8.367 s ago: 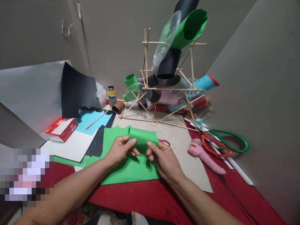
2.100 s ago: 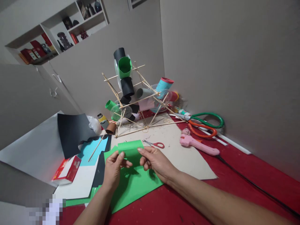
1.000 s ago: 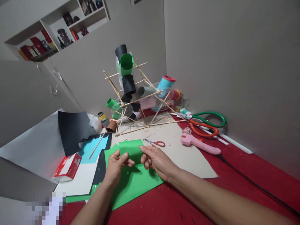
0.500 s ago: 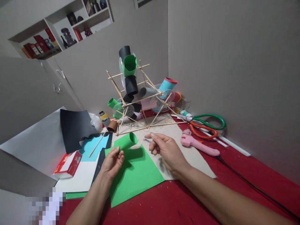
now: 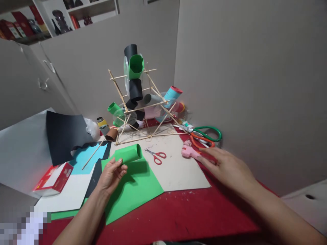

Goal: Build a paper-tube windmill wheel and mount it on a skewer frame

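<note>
Between the thumb and curled fingers of my left hand is a rolled green paper tube, held above a flat green sheet. My right hand reaches over the handle of a pink glue gun, its index finger and thumb stretched out and apart. Most of that handle is hidden behind the hand. Red-handled scissors lie on the pale board between the two hands. Behind them stands a frame of wooden sticks carrying black, green and blue paper tubes.
Large shears with green and orange handles lie by the right wall. At the left are a red tissue box, a cut black sheet and blue paper. A brown tube sits beside the stick frame.
My right hand has moved right, from above the scissors to the glue gun, and its fingers have spread. The scissors are now uncovered. My left hand keeps the green tube; the view has shifted.
</note>
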The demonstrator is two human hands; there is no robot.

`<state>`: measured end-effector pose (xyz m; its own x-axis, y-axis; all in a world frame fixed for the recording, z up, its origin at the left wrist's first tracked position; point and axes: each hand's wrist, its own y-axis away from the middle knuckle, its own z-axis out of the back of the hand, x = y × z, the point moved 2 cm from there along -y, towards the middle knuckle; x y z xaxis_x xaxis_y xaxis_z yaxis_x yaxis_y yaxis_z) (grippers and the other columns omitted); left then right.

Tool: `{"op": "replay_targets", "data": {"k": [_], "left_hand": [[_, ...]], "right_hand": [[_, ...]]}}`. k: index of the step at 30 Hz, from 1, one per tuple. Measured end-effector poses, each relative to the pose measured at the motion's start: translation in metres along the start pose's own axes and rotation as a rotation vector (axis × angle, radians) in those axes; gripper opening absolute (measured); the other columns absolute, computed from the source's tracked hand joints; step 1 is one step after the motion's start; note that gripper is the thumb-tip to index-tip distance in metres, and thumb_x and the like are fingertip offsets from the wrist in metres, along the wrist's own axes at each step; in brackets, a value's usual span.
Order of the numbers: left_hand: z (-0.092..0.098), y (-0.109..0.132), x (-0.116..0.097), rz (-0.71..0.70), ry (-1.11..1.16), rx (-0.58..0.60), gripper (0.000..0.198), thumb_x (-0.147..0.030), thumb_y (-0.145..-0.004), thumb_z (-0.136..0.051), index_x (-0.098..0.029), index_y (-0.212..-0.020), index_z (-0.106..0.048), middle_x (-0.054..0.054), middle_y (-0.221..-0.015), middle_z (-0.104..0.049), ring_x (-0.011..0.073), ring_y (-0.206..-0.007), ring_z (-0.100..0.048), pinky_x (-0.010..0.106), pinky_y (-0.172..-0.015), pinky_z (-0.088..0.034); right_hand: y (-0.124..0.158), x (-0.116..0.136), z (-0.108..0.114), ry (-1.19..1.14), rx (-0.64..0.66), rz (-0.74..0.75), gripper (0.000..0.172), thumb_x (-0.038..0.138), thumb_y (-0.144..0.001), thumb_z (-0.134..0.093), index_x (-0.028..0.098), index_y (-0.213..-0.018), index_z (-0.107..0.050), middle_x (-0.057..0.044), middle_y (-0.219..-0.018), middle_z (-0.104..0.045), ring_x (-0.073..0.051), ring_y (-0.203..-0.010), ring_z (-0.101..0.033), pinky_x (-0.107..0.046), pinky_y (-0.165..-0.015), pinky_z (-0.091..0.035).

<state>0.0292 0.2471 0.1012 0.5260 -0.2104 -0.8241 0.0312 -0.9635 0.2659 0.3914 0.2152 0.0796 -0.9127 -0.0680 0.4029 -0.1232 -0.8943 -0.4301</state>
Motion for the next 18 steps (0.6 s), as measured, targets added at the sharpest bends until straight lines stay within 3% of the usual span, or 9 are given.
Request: {"op": "replay_targets", "data": {"k": [5, 12, 16, 18], "left_hand": [[-0.003, 0.0, 0.0, -0.037, -0.077, 0.075, 0.035, -0.01, -0.06, -0.086, -0.016, -0.072, -0.053, -0.005, -0.058, -0.063, 0.0113, -0.051, -0.067, 0.016, -0.045, -0.054], [-0.006, 0.004, 0.003, -0.125, -0.251, 0.155, 0.038, -0.028, -0.06, -0.088, -0.015, -0.077, -0.056, -0.002, -0.056, -0.066, 0.0132, -0.052, -0.067, 0.019, -0.05, -0.052], [-0.005, 0.007, 0.005, -0.186, -0.376, 0.203, 0.036, -0.038, -0.067, -0.083, -0.014, -0.079, -0.059, 0.004, -0.057, -0.07, 0.0154, -0.055, -0.068, 0.021, -0.054, -0.052], [-0.004, 0.008, 0.006, -0.214, -0.429, 0.219, 0.034, -0.04, -0.071, -0.08, -0.015, -0.079, -0.059, 0.007, -0.059, -0.072, 0.0161, -0.057, -0.069, 0.022, -0.056, -0.052]], "right_hand": [[0.001, -0.015, -0.011, 0.244, 0.152, 0.065, 0.039, 0.034, -0.091, -0.046, 0.01, -0.114, -0.067, -0.021, -0.115, -0.069, -0.039, -0.104, -0.064, -0.048, -0.081, -0.052], [-0.007, -0.022, -0.023, 0.242, 0.25, 0.056, 0.037, 0.037, -0.095, -0.043, 0.018, -0.112, -0.07, -0.014, -0.107, -0.074, -0.035, -0.094, -0.07, -0.039, -0.065, -0.052], [-0.008, -0.025, -0.024, 0.236, 0.262, 0.053, 0.042, 0.04, -0.096, -0.038, 0.02, -0.114, -0.071, -0.013, -0.11, -0.074, -0.036, -0.094, -0.07, -0.04, -0.065, -0.053], [-0.007, -0.027, -0.021, 0.187, 0.183, 0.053, 0.043, 0.043, -0.094, -0.041, 0.02, -0.112, -0.073, -0.014, -0.107, -0.075, -0.037, -0.088, -0.072, -0.041, -0.061, -0.053]]}}
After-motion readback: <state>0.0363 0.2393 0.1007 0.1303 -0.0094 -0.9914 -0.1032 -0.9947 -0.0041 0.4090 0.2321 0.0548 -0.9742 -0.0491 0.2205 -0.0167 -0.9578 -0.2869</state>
